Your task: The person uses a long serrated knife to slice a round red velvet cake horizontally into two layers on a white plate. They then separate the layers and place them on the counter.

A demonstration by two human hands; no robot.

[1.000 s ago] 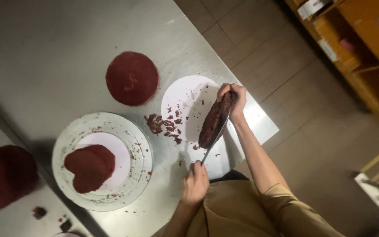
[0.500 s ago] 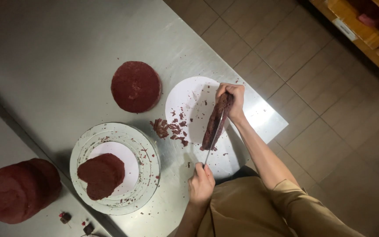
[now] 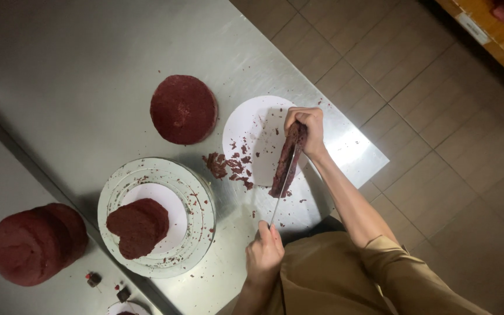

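Note:
My right hand (image 3: pixel 305 126) holds a thin dark red cake slab (image 3: pixel 287 160) standing on its edge over a round white board (image 3: pixel 252 125). My left hand (image 3: pixel 265 252), close to my body, grips the handle of a long knife (image 3: pixel 280 195) whose blade lies along the slab. Red crumbs (image 3: pixel 228 166) lie scattered on the board's left edge and on the steel table (image 3: pixel 88 70).
A round red cake layer (image 3: pixel 183 109) lies flat on the table. A white turntable (image 3: pixel 188 233) carries a heart-like red cake piece (image 3: pixel 137 226). A stack of red layers (image 3: pixel 36 242) sits at far left. Tiled floor (image 3: pixel 438 134) lies right of the table's edge.
Both hands keep their hold on the slab and the knife. The view has shifted, so everything sits a little higher and further right in the picture.

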